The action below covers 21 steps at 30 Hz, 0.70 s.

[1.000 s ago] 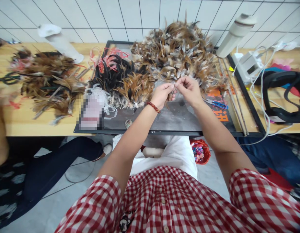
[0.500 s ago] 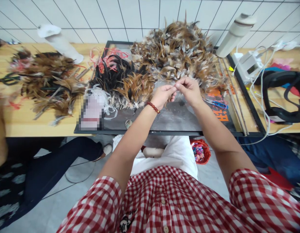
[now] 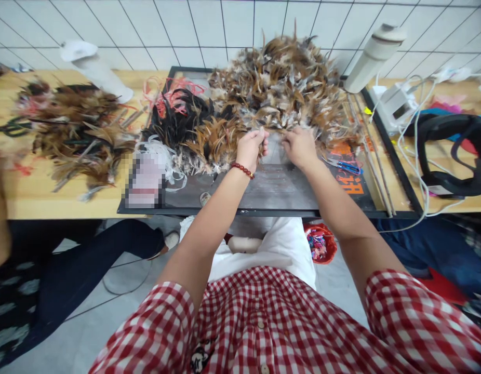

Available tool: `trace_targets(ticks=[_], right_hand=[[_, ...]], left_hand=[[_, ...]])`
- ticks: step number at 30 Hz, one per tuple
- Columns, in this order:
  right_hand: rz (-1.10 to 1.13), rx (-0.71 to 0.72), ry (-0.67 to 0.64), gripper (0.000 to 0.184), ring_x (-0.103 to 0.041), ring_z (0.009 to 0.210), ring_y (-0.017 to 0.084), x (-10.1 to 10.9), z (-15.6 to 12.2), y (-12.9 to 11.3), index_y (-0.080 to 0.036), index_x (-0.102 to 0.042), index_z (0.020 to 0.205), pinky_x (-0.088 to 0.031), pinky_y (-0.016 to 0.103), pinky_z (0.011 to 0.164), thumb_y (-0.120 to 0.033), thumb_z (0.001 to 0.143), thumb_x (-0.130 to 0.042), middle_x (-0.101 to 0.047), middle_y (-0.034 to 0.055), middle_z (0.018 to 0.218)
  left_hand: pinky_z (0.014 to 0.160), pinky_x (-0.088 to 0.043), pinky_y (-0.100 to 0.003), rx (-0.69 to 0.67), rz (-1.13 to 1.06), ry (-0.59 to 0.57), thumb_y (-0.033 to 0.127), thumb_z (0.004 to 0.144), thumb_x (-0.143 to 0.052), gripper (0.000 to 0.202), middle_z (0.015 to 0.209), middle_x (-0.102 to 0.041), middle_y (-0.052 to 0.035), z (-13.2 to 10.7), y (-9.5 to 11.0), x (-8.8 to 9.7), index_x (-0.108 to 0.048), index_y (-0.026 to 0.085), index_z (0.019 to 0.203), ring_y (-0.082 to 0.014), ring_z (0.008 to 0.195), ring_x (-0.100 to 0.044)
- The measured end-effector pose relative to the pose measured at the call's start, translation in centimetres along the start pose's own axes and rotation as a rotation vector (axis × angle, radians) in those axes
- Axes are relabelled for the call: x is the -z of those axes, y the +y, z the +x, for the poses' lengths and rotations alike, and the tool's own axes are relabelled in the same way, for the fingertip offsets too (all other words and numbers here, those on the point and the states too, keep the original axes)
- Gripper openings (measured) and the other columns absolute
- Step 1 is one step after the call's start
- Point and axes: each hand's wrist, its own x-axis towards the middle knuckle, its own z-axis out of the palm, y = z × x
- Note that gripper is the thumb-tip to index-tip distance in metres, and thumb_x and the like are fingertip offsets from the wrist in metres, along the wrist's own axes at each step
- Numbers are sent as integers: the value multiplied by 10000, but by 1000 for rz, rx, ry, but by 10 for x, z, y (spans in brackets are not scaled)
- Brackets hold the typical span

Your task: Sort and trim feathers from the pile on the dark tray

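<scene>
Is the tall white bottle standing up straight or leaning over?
Leaning. The white bottle tilts in the picture, its cap end up toward the right near the tiled wall, its base on the table.

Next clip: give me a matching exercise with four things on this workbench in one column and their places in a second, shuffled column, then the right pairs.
Things
1. large feather pile
2. white bottle
3. blue-handled scissors
4. left hand

Places
A. lying right of the right hand, on the black tray
B. at the near edge of the feathers, wearing a red bead bracelet
C. heaped at the back of the tray, by the tiled wall
D. leaning at the tray's far right corner

Pairs: 1-C, 2-D, 3-A, 4-B
</scene>
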Motion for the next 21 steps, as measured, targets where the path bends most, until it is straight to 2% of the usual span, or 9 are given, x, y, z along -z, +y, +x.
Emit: trace_targets(ticks=[4, 7, 9, 12, 14, 16, 19, 21], right_hand=[[-59, 157, -6, 273, -587, 1160, 348, 17, -4, -16, -214, -746, 1082, -417, 521, 998, -284, 1029, -488, -730, 156, 1160], [-56, 223, 1, 300, -597, 1108, 315, 30, -8, -26, -228, -735, 1089, -395, 490, 1007, -270, 1044, -442, -750, 130, 1091], [-35, 216, 28, 321, -601, 1102, 305, 33, -10, -27, -236, -731, 1117, -388, 477, 1015, -260, 1046, -419, -753, 123, 1090], [36, 98, 100, 320, -611, 1130, 319, 30, -10, -21, -230, -727, 1182, -404, 481, 1016, -264, 1028, -448, -752, 141, 1144], [151, 14, 155, 284, -628, 1116, 326, 24, -7, -14, -220, -741, 1150, -436, 483, 1002, -325, 1013, -515, -753, 150, 1146], [364, -26, 203, 301, -650, 1033, 301, 16, -3, -9, -218, -758, 1066, -486, 454, 949, -456, 995, -588, -759, 131, 1081], [760, -67, 210, 483, -624, 810, 218, 4, 2, -9, -228, -758, 951, -513, 368, 776, -699, 918, -653, -719, 53, 864], [920, -112, 186, 550, -562, 704, 174, 0, 5, -12, -231, -739, 877, -483, 329, 686, -779, 843, -700, -647, 7, 745]], left_hand=[[494, -401, -140, -98, 77, 56, 217, 979, -665, 197, 665, -583, 59, 4, -5, 1, -644, 169, 789, -13, 481, -474], [482, -388, -151, -132, 187, -1, 216, 953, -701, 224, 625, -590, 51, 7, -11, 1, -661, 163, 739, -26, 473, -482], [505, -415, -154, -110, 227, -49, 189, 934, -718, 251, 596, -593, 42, 8, -14, 0, -657, 152, 692, -36, 491, -511], [551, -446, -150, -121, 161, -33, 155, 917, -733, 272, 619, -617, 36, 8, -16, -1, -645, 146, 660, -29, 524, -525], [570, -454, -149, -130, 108, -12, 178, 913, -753, 272, 633, -622, 40, 8, -14, -2, -641, 151, 667, -25, 531, -525], [580, -455, -149, -134, 73, -10, 198, 915, -759, 262, 643, -628, 43, 7, -12, -2, -644, 154, 684, -24, 537, -530], [588, -451, -149, -136, 64, -45, 208, 928, -748, 241, 638, -624, 47, 3, -11, -3, -660, 151, 711, -26, 545, -536], [592, -447, -150, -137, 78, -80, 218, 922, -760, 249, 621, -616, 49, 1, -11, -4, -659, 148, 706, -28, 548, -540]])
